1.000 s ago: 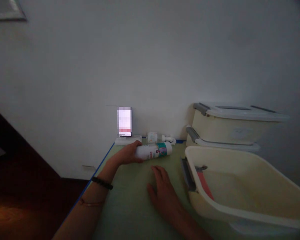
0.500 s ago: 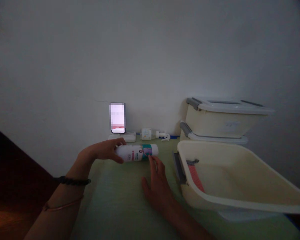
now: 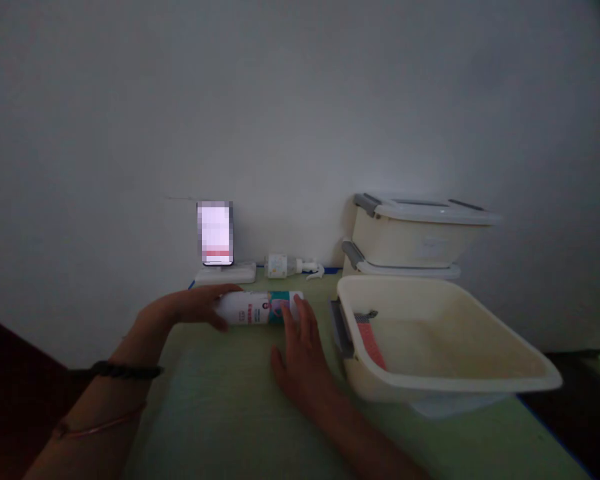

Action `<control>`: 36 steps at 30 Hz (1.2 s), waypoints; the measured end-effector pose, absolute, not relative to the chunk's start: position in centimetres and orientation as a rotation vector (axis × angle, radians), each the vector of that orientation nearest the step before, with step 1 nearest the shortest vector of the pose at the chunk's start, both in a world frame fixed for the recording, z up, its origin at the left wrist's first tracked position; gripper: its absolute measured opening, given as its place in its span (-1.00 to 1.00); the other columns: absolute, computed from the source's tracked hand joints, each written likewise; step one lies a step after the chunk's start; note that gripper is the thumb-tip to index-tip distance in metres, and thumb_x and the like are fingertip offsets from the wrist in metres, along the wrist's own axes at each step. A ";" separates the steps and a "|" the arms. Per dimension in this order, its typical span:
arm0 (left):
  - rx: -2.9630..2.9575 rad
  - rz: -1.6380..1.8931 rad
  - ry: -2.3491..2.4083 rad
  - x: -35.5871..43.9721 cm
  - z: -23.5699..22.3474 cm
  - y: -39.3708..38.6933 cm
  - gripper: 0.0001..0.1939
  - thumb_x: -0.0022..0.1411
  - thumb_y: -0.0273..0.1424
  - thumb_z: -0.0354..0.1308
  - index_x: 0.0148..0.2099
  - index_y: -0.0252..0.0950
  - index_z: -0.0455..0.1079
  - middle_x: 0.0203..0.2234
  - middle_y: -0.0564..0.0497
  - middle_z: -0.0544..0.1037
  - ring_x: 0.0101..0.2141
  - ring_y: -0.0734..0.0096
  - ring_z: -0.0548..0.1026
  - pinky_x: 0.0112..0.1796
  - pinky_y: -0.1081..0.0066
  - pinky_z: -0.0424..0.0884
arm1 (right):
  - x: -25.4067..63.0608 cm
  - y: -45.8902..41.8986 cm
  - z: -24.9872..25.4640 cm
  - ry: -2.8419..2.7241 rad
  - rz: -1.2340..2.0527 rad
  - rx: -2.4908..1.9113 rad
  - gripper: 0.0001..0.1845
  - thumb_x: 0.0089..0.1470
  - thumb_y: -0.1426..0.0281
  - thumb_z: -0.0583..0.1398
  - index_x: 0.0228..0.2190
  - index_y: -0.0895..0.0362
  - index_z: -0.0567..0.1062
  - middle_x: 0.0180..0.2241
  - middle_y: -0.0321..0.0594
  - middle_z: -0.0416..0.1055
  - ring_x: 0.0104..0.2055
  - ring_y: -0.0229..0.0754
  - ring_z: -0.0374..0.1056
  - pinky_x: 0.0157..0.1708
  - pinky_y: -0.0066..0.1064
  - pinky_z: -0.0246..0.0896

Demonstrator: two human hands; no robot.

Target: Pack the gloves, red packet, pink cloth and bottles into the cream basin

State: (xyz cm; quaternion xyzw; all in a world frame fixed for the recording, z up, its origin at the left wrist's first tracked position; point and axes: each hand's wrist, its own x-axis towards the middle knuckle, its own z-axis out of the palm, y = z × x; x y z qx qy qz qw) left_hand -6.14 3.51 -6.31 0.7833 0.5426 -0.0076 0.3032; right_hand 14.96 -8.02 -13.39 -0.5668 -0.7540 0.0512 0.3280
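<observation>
A white bottle (image 3: 253, 308) with red lettering and a teal and purple band lies on its side on the green tabletop (image 3: 220, 393). My left hand (image 3: 207, 307) is wrapped round its left end, thumb in front and fingers over the top. My right hand (image 3: 303, 353) rests its fingertips on the bottle's right end, near the teal band. Its thumb stands apart, away from the bottle. Behind the bottle, a clear spray bottle (image 3: 280, 267) with a white trigger lies on its side.
A phone (image 3: 216, 233) stands on a white holder (image 3: 230, 273) against the wall. At right sits an uncovered cream bin (image 3: 430, 387) with a grey latch and a red patterned item (image 3: 370, 343) inside. Two lidded bins (image 3: 405, 237) are stacked behind it.
The view has turned slightly right, so everything appears farther left. My right fingers reach farther over the bottle's right end. My left hand keeps its hold on the other end.
</observation>
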 end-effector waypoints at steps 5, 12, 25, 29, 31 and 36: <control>2.140 -0.032 1.396 -6.1 -6.6 3.6 -0.15 -0.25 -0.29 0.31 0.15 -0.32 0.19 0.05 -0.20 0.40 0.01 0.01 0.35 -0.01 0.23 0.24 | 14.8 -8.6 -12.8 -1.992 0.174 -1.536 -0.25 -0.02 0.53 0.05 0.21 0.30 -0.02 0.29 0.09 -0.32 0.33 0.07 -0.41 0.22 0.00 -0.21; 2.192 0.080 1.403 -5.5 -7.0 3.5 -0.26 -0.27 -0.23 0.34 0.03 -0.27 0.29 -0.14 -0.16 0.51 -0.16 0.03 0.46 -0.19 0.24 0.34 | 15.1 -8.2 -13.5 -2.003 0.183 -1.530 -0.23 -0.04 0.52 0.07 0.21 0.33 -0.04 0.29 0.14 -0.31 0.33 0.09 -0.43 0.21 0.04 -0.19; 2.331 0.111 1.439 -5.7 -0.7 0.2 -0.35 -0.29 -0.26 0.36 -0.04 -0.20 0.38 -0.24 -0.02 0.53 -0.24 0.12 0.47 -0.25 0.34 0.30 | 15.2 -8.0 -13.7 -1.978 0.194 -1.452 -0.23 -0.04 0.46 0.14 0.19 0.20 -0.03 0.24 0.07 -0.10 0.30 0.05 -0.26 0.20 0.03 -0.14; 2.295 0.241 1.365 -5.1 0.1 -0.4 -0.32 -0.22 -0.17 0.35 0.01 -0.17 0.33 -0.18 -0.01 0.50 -0.23 0.17 0.47 -0.24 0.37 0.31 | 15.2 -7.8 -13.8 -1.859 0.265 -1.431 -0.16 -0.09 0.43 0.20 0.17 0.15 -0.06 0.18 0.05 -0.02 0.23 0.03 -0.07 0.16 -0.02 -0.03; 2.287 0.339 1.312 -4.9 0.1 -0.4 -0.30 -0.21 -0.14 0.34 0.03 -0.18 0.30 -0.11 -0.03 0.47 -0.21 0.17 0.46 -0.23 0.38 0.32 | 15.1 -7.8 -14.0 -1.791 0.273 -1.409 -0.18 -0.07 0.44 0.18 0.17 0.09 -0.07 0.14 0.02 0.00 0.20 0.02 -0.02 0.13 -0.02 0.02; 2.198 0.569 1.162 -4.6 -0.6 0.1 -0.27 -0.18 -0.19 0.34 0.06 -0.21 0.20 -0.01 -0.10 0.37 -0.15 0.19 0.43 -0.24 0.38 0.37 | 15.2 -7.6 -14.5 -1.703 0.274 -1.396 -0.28 -0.04 0.42 0.15 0.14 0.11 0.01 0.07 0.01 0.05 0.15 0.03 0.03 0.08 -0.04 0.08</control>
